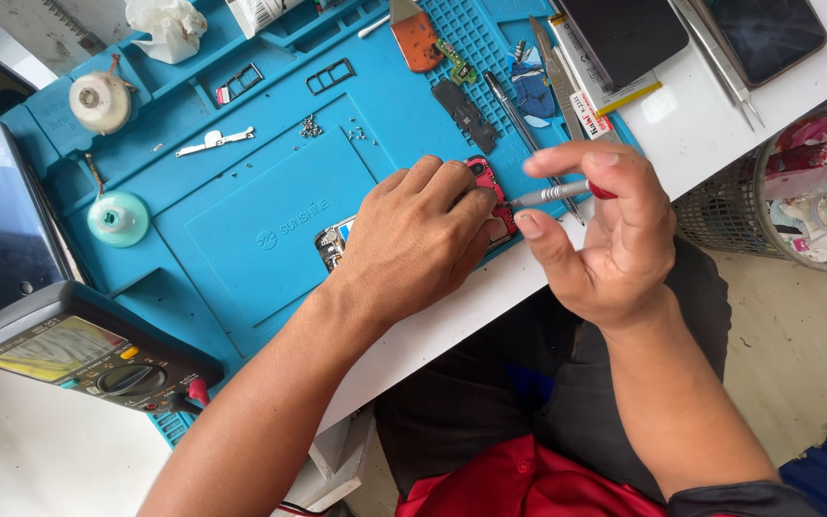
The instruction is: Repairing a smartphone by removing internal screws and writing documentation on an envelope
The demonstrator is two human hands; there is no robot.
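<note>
Opened phone lies near the mat front edge, long axis running left-right, mostly under my left hand, which presses it flat. Right hand pinches a small screwdriver, tip pointing left, just right of phone.

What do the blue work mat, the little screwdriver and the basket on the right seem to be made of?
Blue work mat: probably silicone or soft rubber, matte, with moulded trays and a ribbed grid. Screwdriver, held in the right hand: shiny silvery shaft, likely metal, with a red end that may be plastic. Basket: an open mesh, wire or plastic; unclear which.
</note>
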